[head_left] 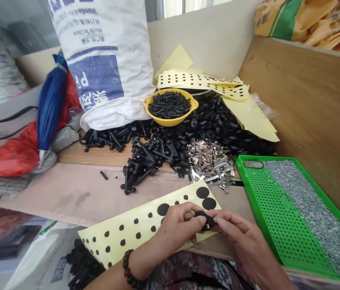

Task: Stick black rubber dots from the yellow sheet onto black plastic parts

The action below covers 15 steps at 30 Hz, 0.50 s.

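Note:
Close to my body, over the right end of a yellow sheet of black stickers (127, 225), both hands meet at a small black plastic part (206, 220). My left hand (180, 223) pinches it between thumb and fingers; a beaded bracelet circles that wrist. From the other side, the fingertips of my right hand (236, 229) are pressed together at the part's right end. A tiny shiny bit of metal shows on its near side. Whether the right fingers hold a separate small piece is hidden. Two large round black stickers (202, 192) lie on the sheet just beyond my hands.
Beyond the sheet are heaped metal clips (210, 161), black plastic parts (150, 155) and black discs (227, 125). A yellow bowl (171, 121) holds black screw-like pieces. At right, a green tray (266, 201) contains small metal pieces beside a wooden panel (308, 100). A white sack (106, 60) stands behind.

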### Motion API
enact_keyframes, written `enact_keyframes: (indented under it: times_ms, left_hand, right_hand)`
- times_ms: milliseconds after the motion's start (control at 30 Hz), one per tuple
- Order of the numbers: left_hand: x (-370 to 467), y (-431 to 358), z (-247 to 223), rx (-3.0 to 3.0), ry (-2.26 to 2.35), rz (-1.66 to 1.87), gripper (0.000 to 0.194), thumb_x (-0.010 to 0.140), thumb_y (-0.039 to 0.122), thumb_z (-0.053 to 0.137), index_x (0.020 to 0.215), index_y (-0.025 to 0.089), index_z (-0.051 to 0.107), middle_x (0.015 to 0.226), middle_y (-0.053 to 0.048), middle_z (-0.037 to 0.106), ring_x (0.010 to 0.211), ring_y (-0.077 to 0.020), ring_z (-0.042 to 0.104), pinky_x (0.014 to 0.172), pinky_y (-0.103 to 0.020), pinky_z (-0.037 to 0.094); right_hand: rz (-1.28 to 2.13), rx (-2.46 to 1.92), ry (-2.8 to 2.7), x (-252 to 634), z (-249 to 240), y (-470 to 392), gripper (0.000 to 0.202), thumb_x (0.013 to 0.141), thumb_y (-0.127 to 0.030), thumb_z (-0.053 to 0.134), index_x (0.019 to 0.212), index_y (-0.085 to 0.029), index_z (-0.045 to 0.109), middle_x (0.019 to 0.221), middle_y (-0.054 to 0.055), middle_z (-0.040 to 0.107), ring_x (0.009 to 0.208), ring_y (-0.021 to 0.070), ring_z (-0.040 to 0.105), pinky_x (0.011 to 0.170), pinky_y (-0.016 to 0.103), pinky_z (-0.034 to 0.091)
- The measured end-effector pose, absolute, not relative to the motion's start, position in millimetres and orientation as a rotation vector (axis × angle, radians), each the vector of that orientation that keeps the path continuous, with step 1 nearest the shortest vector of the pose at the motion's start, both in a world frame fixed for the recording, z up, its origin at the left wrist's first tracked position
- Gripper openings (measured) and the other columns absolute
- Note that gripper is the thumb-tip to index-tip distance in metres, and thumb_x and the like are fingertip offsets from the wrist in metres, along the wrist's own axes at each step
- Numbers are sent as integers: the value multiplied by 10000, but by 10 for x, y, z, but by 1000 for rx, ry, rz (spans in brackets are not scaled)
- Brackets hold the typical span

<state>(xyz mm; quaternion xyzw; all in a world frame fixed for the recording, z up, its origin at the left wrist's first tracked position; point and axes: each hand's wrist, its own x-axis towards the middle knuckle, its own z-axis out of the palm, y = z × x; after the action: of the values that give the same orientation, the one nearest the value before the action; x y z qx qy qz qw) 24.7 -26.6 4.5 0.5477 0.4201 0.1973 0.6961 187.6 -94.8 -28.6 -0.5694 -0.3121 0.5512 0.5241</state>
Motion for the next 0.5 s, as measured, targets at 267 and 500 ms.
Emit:
enact_keyframes:
  times_ms: [267, 500]
  left_hand:
    - [255, -264, 73, 1134, 987, 489, 310, 695, 378, 660, 854, 115, 616, 539, 38, 539, 398, -58, 451, 392, -164, 417]
    - [208, -371, 55, 1114, 965, 555, 299, 731, 351, 642, 917, 117, 650, 521, 65, 467, 428, -58, 432, 446, -177, 441]
  right_hand:
    - [1391, -1171, -503, 1755, -198, -916, 252, 726, -454, 750, 787, -211, 719, 858, 79, 744, 813, 250, 681, 758, 364, 553]
    - [1159, -1381, -955, 1691, -265, -938, 237, 830, -458, 642, 963, -262, 659, 919, 31, 718, 865, 214, 665, 731, 258, 530]
